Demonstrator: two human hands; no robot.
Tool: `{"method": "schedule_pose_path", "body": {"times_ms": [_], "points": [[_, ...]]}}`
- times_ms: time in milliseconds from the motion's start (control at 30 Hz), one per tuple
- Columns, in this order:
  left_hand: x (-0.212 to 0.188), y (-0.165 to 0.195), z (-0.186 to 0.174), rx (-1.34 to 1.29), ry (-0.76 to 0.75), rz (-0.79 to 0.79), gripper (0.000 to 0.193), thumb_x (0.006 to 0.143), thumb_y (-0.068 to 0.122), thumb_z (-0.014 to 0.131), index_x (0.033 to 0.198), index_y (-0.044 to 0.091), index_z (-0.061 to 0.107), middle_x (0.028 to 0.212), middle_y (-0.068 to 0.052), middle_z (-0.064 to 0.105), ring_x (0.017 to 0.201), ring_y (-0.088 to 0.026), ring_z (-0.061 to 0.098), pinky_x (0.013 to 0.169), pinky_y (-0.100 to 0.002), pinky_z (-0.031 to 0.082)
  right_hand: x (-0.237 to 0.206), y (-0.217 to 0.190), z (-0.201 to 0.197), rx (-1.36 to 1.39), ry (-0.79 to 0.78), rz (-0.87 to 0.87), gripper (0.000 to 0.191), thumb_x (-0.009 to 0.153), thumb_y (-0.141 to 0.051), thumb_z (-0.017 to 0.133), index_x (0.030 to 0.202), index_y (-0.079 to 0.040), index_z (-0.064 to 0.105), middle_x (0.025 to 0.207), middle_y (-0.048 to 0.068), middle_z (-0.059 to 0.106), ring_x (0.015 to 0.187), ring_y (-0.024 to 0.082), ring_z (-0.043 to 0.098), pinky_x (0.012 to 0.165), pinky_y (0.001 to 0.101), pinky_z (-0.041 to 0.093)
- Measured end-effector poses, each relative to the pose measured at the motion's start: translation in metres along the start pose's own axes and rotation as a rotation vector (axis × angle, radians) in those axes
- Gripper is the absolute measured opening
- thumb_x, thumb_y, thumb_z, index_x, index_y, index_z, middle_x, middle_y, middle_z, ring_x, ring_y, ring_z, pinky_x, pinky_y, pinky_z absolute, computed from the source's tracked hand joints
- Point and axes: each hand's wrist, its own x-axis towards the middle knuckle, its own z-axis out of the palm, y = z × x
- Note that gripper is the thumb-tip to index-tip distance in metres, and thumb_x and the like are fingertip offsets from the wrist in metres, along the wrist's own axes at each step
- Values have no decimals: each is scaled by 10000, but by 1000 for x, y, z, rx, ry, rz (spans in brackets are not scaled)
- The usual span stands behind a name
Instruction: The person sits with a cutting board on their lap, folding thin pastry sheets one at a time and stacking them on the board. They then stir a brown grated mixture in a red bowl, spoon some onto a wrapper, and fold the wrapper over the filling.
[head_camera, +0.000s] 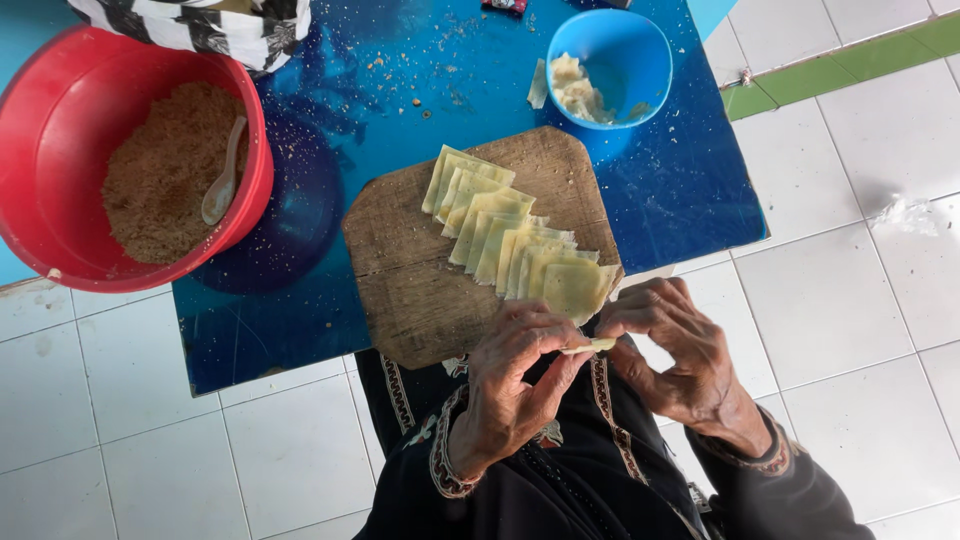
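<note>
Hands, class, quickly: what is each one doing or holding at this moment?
Left hand: fingers closed on one end of the pale folded dough piece.
Right hand: fingers closed on the other end of the same piece.

Left hand (515, 385) raised in front of the body, palm turned inward, fingers (535, 325) curled and bunched toward the thumb. Right hand (675, 355) opposite, close beside it, fingers (640, 300) bent and pinched the same way. Fingertips of both meeting in the middle, nearly touching. Wrists angled in from either side, forearms in dark sleeves with patterned cuffs, elbows out of view.
</note>
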Motion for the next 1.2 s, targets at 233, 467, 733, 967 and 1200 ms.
{"method": "schedule_pose_path", "body": {"times_ms": [233,467,733,967,1200], "points": [[-8,-6,-46,203,10,5,304,804,-5,814,1068,101,708,1099,-52,707,1119,-261,637,965,-415,547,35,-19,18,-198,-68,-223,262,745,-71,794,970,-83,661,947,-1,690,908,228,635,911,456,395],[-10,-38,-119,553,152,12,301,767,-42,777,1023,111,737,1120,-23,702,1171,-273,594,974,-425,490,80,-33,90,-580,85,-552,329,784,-221,841,1087,-143,742,1094,-5,712,1090,226,571,941,517,316],[-46,-47,-141,520,30,-99,287,778,-27,706,1040,90,726,1228,-19,693,1356,-291,529,1100,-459,401,63,-43,111,-560,-68,-503,312,810,-283,868,1075,-153,766,1114,-37,704,1101,212,540,967,540,292],[-44,-42,-136,607,41,-59,355,834,260,832,1119,118,676,1226,-32,670,1337,-302,512,1094,-497,347,67,-51,98,-475,-208,-358,254,733,-211,854,975,-188,782,1044,-47,697,1114,278,513,940,533,286],[-40,-38,-138,526,122,-89,481,800,381,832,1160,117,654,1223,-37,652,1298,-336,492,1073,-520,339,76,-28,15,-529,-112,-234,218,762,-168,826,971,-195,770,1065,-63,716,1119,260,469,943,490,291]]}}
